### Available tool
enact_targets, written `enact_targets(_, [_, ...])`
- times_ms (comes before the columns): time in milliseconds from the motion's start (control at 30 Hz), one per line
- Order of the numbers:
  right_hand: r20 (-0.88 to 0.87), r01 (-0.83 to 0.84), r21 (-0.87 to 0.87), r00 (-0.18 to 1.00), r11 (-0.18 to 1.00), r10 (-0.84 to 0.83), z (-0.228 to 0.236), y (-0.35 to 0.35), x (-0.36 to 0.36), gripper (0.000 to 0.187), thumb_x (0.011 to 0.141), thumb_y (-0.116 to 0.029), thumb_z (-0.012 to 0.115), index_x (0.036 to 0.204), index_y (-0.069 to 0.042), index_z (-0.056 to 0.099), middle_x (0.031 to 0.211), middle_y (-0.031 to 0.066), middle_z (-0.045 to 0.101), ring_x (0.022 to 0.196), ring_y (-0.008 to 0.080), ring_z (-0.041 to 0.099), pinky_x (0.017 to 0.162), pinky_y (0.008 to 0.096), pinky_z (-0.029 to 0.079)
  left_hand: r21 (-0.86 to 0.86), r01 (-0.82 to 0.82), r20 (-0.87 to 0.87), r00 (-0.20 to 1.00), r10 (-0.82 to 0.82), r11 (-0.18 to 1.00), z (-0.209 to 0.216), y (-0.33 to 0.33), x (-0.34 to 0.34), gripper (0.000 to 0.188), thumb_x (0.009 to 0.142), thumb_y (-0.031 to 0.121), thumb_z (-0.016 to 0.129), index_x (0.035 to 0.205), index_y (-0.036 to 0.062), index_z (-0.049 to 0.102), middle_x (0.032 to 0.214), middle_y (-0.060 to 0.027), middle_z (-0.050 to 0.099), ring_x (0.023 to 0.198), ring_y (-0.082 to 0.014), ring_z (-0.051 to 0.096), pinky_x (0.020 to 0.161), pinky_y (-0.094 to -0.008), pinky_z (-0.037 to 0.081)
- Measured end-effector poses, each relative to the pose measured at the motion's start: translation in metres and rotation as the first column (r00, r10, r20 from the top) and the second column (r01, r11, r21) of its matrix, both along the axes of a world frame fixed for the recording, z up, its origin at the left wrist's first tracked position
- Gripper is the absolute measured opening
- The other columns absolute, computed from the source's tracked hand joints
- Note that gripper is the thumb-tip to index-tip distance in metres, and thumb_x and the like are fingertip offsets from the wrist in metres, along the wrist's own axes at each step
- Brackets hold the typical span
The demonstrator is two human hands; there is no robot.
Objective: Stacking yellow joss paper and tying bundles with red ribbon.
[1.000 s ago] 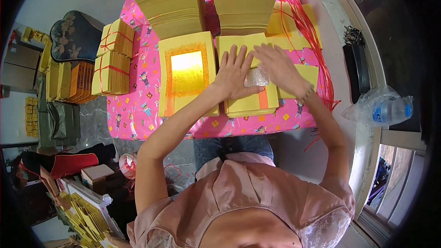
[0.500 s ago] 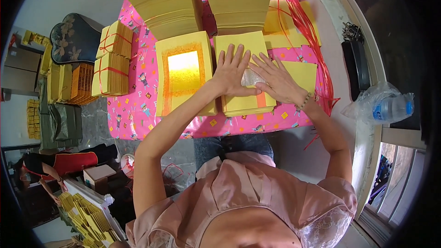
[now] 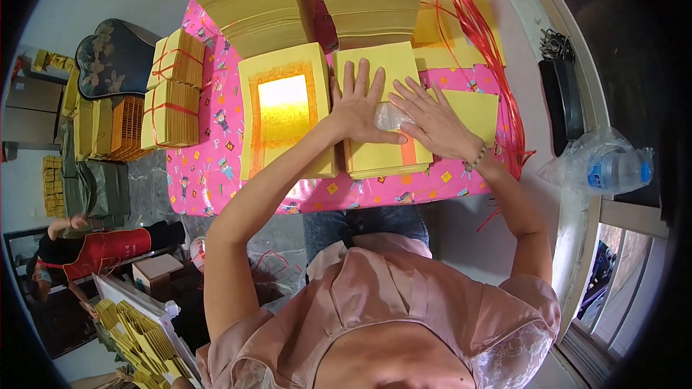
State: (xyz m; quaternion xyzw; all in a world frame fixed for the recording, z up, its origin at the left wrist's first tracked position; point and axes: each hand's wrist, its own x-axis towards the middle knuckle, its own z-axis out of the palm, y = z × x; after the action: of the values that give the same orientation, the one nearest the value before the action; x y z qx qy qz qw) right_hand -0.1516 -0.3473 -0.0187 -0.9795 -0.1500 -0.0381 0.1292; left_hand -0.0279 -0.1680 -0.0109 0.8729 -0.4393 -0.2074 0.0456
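Both hands lie flat on a stack of yellow paper sheets (image 3: 382, 162), which has a silver foil patch (image 3: 390, 116) and an orange strip on its top sheet. My left hand (image 3: 358, 106), fingers spread, covers the stack's left and middle part. On its right side rests my right hand (image 3: 441, 124), fingers apart, with the fingertips near the silver patch. Neither hand grips anything. Just left stands another stack of yellow paper (image 3: 252, 155), topped by a shiny gold foil square (image 3: 285, 104) in an orange border. A yellow sheet (image 3: 476, 112) lies partly beneath my right hand.
Tall yellow paper stacks (image 3: 256, 3) rise at the back of the pink patterned table (image 3: 220, 148). Red strings (image 3: 481, 32) hang along its right side. Red-tied bundles (image 3: 170, 119) stand left. A bagged plastic bottle (image 3: 616, 171) sits far right. A person in a red apron (image 3: 112, 252) works at lower left.
My left hand has spread its fingers wider and shifted slightly on the stack. The right hand has barely moved. At lower left, the other person has raised an arm.
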Motion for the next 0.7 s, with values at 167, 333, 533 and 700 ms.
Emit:
enact_targets(167, [0.089, -0.019, 0.023, 0.996, 1.000, 0.017, 0.009, -0.004, 0.015, 0.040, 0.094, -0.031, 0.054, 0.127, -0.008, 0.056, 0.139, 0.0095, 0.049, 0.132, 0.0264, 0.040, 0.110, 0.0485, 0.027, 0.000, 0.000, -0.013, 1.000, 0.000, 1.000, 0.000, 0.002, 0.002, 0.147, 0.052, 0.088, 0.064, 0.154, 0.0043, 0.000, 0.157, -0.0283, -0.011, 0.143, -0.0480, -0.017, 0.110, -0.0667, -0.001])
enact_targets(333, [0.321, -0.064, 0.019, 0.946, 0.998, 0.055, 0.003, -0.009, 0.040, 0.024, 0.085, -0.023, 0.065, 0.104, -0.009, 0.063, 0.106, 0.0059, 0.063, 0.102, 0.0240, 0.057, 0.095, 0.0411, 0.040, -0.032, -0.033, -0.030, 0.999, 0.032, 0.999, -0.001, 0.000, 0.003, 0.135, 0.061, 0.086, 0.058, 0.154, 0.0058, 0.003, 0.157, -0.0274, -0.007, 0.144, -0.0475, -0.013, 0.112, -0.0635, -0.002])
enact_targets(533, [0.489, -0.179, -0.111, 0.847, 0.978, 0.211, 0.004, -0.015, 0.054, 0.015, 0.081, -0.021, 0.069, 0.081, -0.010, 0.059, 0.073, 0.0043, 0.058, 0.071, 0.0198, 0.060, 0.079, 0.0348, 0.046, -0.239, 0.006, 0.327, 0.942, 0.074, 0.971, -0.016, 0.002, 0.002, 0.087, 0.084, 0.064, 0.055, 0.147, 0.0088, 0.031, 0.150, -0.0253, 0.026, 0.139, -0.0467, 0.020, 0.112, -0.0626, 0.010])
enact_targets(700, [0.432, -0.167, -0.102, 0.881, 0.981, 0.195, 0.009, -0.018, 0.060, 0.016, 0.084, -0.021, 0.068, 0.091, -0.008, 0.063, 0.079, 0.0052, 0.064, 0.075, 0.0225, 0.061, 0.077, 0.0326, 0.046, -0.230, 0.055, 0.543, 0.836, 0.081, 0.972, -0.008, -0.004, 0.006, 0.055, 0.087, 0.029, 0.062, 0.136, 0.0102, 0.045, 0.137, -0.0186, 0.048, 0.126, -0.0353, 0.046, 0.107, -0.0557, 0.029])
